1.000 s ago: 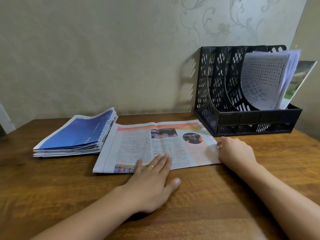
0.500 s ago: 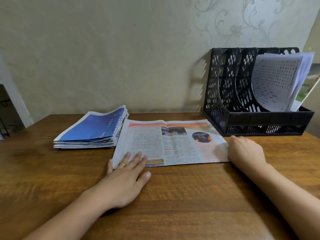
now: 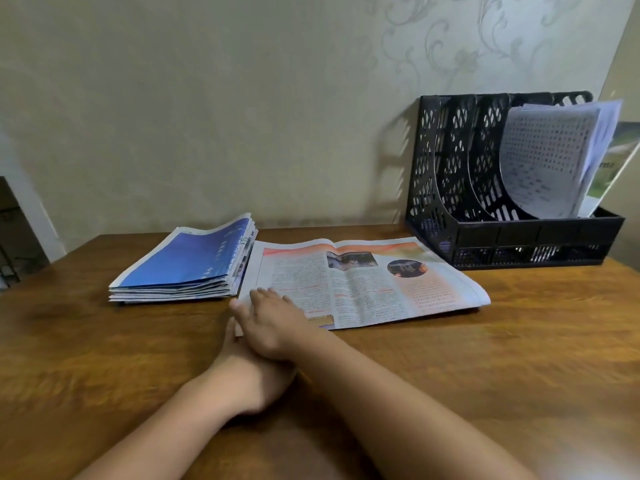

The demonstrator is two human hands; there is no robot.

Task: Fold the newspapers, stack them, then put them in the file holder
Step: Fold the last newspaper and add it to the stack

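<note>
while the stack of folded newspapers (image 3: pixel 187 263) sits far left on the wooden table (image 3: pixel 519 341), blue page on top, the open newspaper (image 3: pixel 363 282) lies flat just beside it, its left edge close against the stack. both hands meet at that paper's near left corner: the left hand (image 3: pixel 249 372) is underneath, mostly covered, so i cannot tell how its fingers lie or whether it grips anything; the right hand (image 3: pixel 273 323) crosses over it, fingers straight and spread, resting flat on the page. over on the right, against the wall, stands the black file holder (image 3: pixel 485 237), with curling white sheets (image 3: pixel 547 161) in its rightmost slot.
</note>
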